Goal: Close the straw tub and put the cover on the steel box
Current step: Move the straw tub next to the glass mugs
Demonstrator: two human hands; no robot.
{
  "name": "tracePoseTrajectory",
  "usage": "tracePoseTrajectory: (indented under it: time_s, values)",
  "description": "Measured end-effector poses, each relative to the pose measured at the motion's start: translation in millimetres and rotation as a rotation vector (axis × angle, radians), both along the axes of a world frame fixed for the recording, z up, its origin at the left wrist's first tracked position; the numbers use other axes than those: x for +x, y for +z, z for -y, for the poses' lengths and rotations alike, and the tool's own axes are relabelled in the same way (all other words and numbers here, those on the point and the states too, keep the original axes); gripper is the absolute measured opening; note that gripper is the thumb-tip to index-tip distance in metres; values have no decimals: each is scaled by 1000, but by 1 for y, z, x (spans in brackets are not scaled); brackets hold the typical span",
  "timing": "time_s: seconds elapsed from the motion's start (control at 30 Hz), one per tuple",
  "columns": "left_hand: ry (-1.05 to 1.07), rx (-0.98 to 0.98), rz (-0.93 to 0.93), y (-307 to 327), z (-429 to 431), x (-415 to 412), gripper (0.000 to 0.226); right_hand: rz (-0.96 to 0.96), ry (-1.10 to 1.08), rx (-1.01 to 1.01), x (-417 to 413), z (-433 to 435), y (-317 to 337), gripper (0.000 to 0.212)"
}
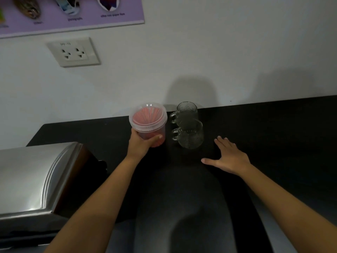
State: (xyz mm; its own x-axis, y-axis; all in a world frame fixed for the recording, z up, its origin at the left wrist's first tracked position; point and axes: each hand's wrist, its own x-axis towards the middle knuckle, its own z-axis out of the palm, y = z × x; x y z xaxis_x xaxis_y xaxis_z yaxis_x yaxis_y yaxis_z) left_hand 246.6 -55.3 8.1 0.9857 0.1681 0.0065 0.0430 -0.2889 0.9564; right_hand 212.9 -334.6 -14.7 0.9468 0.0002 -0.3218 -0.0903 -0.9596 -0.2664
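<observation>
A clear plastic straw tub (148, 121) full of red straws stands at the back of the black counter with a clear lid on top. My left hand (141, 144) wraps around its lower wall from the near left side. My right hand (228, 156) lies flat on the counter, fingers spread, to the right of the glass mugs and holding nothing. The steel box (34, 178) with its curved shiny cover fills the left foreground, left of my left forearm.
Two clear glass mugs (188, 125) stand just right of the tub, one behind the other, handles to the left. The black counter (273, 134) runs right along a white wall. A wall socket (73, 52) and a purple poster (69, 13) hang above.
</observation>
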Motion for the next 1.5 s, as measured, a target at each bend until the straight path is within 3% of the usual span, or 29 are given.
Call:
tracePoseTrajectory:
  time_s: [0.23,0.63,0.73,0.87,1.03,1.2,1.3,1.5]
  values:
    - [-35,-38,121,3,11,12,72,-8,13,-25,5,2,-5,112]
    - [-79,-23,148,0,9,18,70,-30,16,3,6,1,-1,110]
    - [-58,-29,89,0,9,18,67,-19,4,2,7,0,-4,110]
    - [72,152,-96,-9,9,11,92,-21,3,10,8,1,-5,111]
    - [98,150,-125,-16,6,-5,95,-25,6,18,8,1,-4,111]
    - [183,-39,-23,-22,9,-34,59,-39,13,14,4,0,3,110]
    - [117,-40,13,-26,14,-58,39,-35,10,25,1,-3,5,107]
    - [-158,130,62,-21,20,-116,28,-9,-111,176,-15,-23,19,87]
